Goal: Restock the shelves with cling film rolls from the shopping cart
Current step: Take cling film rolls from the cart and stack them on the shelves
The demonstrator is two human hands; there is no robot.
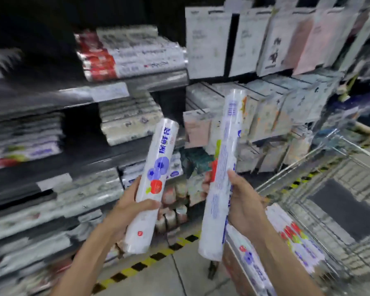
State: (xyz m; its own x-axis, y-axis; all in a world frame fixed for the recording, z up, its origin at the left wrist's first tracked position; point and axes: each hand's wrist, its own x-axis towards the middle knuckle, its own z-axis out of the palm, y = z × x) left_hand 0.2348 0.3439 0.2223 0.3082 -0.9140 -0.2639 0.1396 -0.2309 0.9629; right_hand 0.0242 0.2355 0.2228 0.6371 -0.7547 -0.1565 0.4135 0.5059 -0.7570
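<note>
Left of the shopping cart (308,167) we see dark shelves (83,154) stacked with flat, plastic-wrapped packs. A red-and-white stack (126,54) lies on an upper board. Above and beyond the cart's far-left corner, pale hanging packets (207,45) crowd together, and boxed goods (265,112) fill the rows below them. Striped yellow-and-black tape (141,265) runs along the floor (190,280) from the cart's left side toward the shelf base.

Just left of the cart, the left hand (128,208) is wrapped around the lower half of a shorter roll (152,182), which tilts up and to the right. The right hand (244,208), over the cart's left edge, grips a longer roll (222,171) held nearly upright. The two rolls stand side by side and apart. They cover part of the lower shelves and the boxed rows.

Inside the cart, more rolls (293,238) lie along its left wall, partly behind the right wrist, and a dark panel (348,208) sits further right.

Motion blur smears nearly everything on the shelves, so we cannot read the labels. Low between the two rolls sit some small items (175,206) that we cannot identify. The frame cuts off the cart's right side.
</note>
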